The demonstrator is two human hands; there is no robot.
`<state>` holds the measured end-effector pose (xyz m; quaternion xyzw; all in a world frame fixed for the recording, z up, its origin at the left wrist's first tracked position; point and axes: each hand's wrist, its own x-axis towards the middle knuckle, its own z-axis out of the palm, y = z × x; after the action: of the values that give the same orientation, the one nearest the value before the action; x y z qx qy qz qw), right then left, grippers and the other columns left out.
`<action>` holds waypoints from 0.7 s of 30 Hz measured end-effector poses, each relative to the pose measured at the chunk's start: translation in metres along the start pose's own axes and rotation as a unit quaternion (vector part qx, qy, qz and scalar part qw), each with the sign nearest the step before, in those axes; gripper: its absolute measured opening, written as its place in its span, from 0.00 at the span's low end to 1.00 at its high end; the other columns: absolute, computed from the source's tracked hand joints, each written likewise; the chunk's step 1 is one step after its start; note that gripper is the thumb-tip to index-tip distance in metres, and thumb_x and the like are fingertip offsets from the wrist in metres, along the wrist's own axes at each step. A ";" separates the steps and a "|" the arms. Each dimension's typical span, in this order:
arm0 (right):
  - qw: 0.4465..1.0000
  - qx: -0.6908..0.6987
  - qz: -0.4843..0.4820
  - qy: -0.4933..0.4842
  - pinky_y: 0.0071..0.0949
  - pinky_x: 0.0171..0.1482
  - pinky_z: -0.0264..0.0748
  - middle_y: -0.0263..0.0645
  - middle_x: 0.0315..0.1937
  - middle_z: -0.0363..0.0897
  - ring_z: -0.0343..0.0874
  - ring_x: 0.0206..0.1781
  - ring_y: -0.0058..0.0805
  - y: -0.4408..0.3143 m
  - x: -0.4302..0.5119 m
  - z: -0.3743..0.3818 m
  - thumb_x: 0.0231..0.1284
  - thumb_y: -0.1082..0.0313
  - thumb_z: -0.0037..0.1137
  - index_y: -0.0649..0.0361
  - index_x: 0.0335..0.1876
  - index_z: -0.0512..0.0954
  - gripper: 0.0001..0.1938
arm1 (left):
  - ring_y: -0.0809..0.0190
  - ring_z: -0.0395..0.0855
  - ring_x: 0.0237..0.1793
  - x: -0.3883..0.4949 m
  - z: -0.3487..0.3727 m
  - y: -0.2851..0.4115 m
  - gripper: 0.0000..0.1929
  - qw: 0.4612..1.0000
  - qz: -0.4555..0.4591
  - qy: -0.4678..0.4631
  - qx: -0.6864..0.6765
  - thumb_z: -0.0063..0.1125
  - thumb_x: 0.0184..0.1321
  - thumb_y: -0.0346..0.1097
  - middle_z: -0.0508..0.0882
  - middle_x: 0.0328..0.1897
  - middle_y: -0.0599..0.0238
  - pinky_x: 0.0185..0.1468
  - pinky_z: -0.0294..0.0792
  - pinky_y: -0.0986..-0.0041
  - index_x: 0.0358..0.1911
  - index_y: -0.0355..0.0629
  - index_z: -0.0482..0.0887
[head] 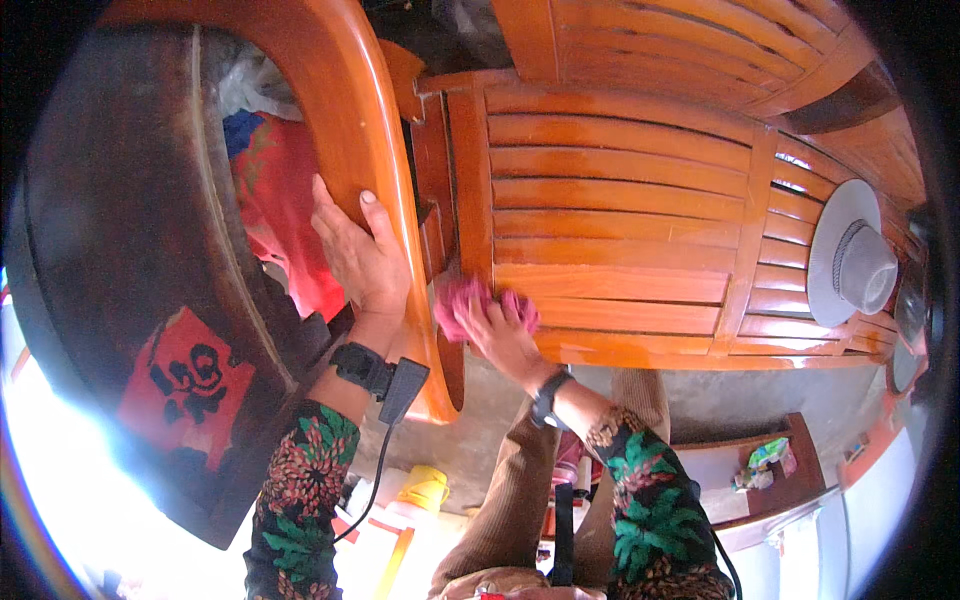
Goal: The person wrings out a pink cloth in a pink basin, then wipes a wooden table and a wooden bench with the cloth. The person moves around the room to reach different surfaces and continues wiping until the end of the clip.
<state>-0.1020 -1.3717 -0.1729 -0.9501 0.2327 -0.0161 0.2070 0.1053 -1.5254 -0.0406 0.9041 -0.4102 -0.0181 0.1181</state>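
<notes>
My right hand (499, 341) is closed on a crumpled pink cloth (472, 300), pressed to the near corner of a slatted, varnished wooden bench seat (615, 225), beside the armrest. My left hand (360, 259) lies flat on the broad curved wooden armrest (382, 150), holding nothing, with its thumb apart from the other fingers. Both wrists carry black straps, and a small dark box on a cable is at the left one. Part of the cloth is hidden under my right fingers.
A grey brimmed hat (862, 255) rests on the bench's far right end. Left of the armrest stand a large dark container (112, 187) with a red paper and some red fabric (281, 202). A yellow bucket (424, 487) and a low wooden table (810, 457) are nearer my legs.
</notes>
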 end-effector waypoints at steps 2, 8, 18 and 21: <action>0.997 -0.062 -0.040 0.032 0.47 0.61 0.76 0.50 0.74 0.68 0.75 0.55 0.37 0.022 0.001 -0.018 0.64 0.61 0.56 0.56 0.70 0.76 0.27 | 0.30 0.75 0.64 0.003 0.000 -0.002 0.34 1.000 0.009 0.009 -0.013 0.45 0.78 0.50 0.74 0.66 0.32 0.67 0.68 0.45 0.78 0.33 0.59; 0.964 -0.050 0.217 0.145 0.45 0.53 0.83 0.49 0.74 0.68 0.77 0.51 0.42 0.182 0.085 -0.046 0.60 0.72 0.62 0.37 0.82 0.64 0.41 | 0.30 0.76 0.62 -0.004 0.005 -0.010 0.34 1.000 0.009 0.010 -0.008 0.43 0.79 0.53 0.74 0.65 0.31 0.65 0.70 0.44 0.77 0.33 0.60; 0.990 0.019 0.090 -0.111 0.50 0.75 0.71 0.47 0.76 0.67 0.78 0.64 0.42 0.004 -0.107 0.013 0.72 0.62 0.50 0.47 0.82 0.63 0.32 | 0.30 0.76 0.64 0.000 0.004 -0.009 0.35 1.000 0.002 0.012 0.003 0.41 0.79 0.57 0.74 0.67 0.33 0.65 0.71 0.43 0.77 0.36 0.60; 0.970 -0.005 0.217 -0.107 0.52 0.78 0.65 0.45 0.77 0.66 0.73 0.69 0.45 0.058 -0.171 0.001 0.76 0.59 0.47 0.48 0.80 0.65 0.28 | 0.31 0.76 0.65 -0.002 0.006 -0.012 0.36 1.000 0.002 0.014 0.005 0.41 0.79 0.58 0.74 0.67 0.33 0.66 0.71 0.43 0.78 0.37 0.60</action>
<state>-0.2794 -1.3412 -0.1861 -0.8741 0.4101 0.1326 0.2241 0.1120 -1.5175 -0.0488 0.9040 -0.4106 -0.0026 0.1191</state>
